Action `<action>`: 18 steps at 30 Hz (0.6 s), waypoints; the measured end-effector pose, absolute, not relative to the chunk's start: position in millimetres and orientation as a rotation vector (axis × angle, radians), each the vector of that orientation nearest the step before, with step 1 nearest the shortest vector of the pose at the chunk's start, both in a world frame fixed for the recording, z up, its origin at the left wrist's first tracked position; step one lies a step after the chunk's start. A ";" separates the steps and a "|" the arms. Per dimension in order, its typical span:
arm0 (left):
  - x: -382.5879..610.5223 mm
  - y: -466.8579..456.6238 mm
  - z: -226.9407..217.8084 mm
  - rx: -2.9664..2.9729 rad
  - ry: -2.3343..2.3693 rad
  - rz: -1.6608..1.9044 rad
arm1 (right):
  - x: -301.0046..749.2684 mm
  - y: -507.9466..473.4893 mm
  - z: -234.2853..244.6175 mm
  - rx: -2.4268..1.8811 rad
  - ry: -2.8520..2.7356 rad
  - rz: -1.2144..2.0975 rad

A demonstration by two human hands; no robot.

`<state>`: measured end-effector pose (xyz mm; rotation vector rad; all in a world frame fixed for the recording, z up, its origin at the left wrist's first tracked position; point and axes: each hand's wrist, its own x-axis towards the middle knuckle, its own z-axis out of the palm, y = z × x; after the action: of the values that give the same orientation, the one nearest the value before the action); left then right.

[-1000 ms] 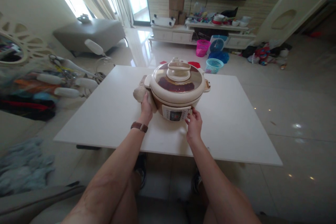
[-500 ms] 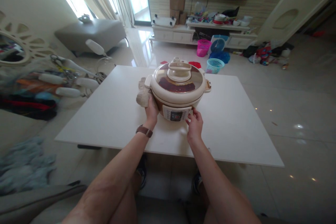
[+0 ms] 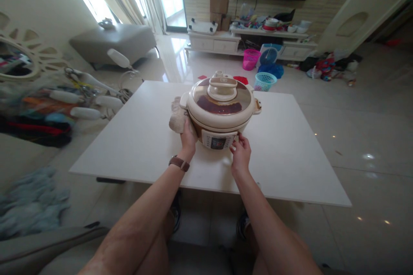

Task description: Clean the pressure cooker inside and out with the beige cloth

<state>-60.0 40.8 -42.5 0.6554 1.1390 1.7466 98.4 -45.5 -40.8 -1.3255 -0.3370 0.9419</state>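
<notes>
A cream and brown electric cooker [image 3: 219,124] stands upright on the white table [image 3: 284,159]. Its glass lid [image 3: 222,99] is on, with a cream handle on top and dark brown patches showing at the glass. My left hand [image 3: 188,137], a brown-strapped watch at its wrist, is closed on a beige cloth [image 3: 177,120] pressed against the cooker's left side, below the side handle. At the lower right corner of the control panel [image 3: 218,142], the curled fingers of my right hand [image 3: 241,150] grip the cooker's edge; their tips are partly hidden.
Beyond the table on the floor are a light blue basket [image 3: 265,80] and a pink basket [image 3: 250,59]. A cluttered white TV cabinet [image 3: 213,44] lines the far wall. To the left are a grey bench [image 3: 112,43] and white-headed stands [image 3: 109,102].
The cloth in my left hand has changed shape slightly against the cooker's side. My right hand keeps its place at the panel corner. The whole view has shifted a little.
</notes>
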 end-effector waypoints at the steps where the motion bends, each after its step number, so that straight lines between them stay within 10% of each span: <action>1: -51.0 31.4 -42.2 0.660 1.175 1.794 | 98.1 -45.6 -40.5 -1.330 -0.338 0.941; 18: -32.4 21.6 -10.6 1.175 1.202 1.837 | 96.6 -47.3 -40.9 -1.324 -0.349 0.942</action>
<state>-32.4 21.6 -10.6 1.1748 1.2016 1.8366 96.6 -47.3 -40.9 -1.3242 -0.3493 0.9419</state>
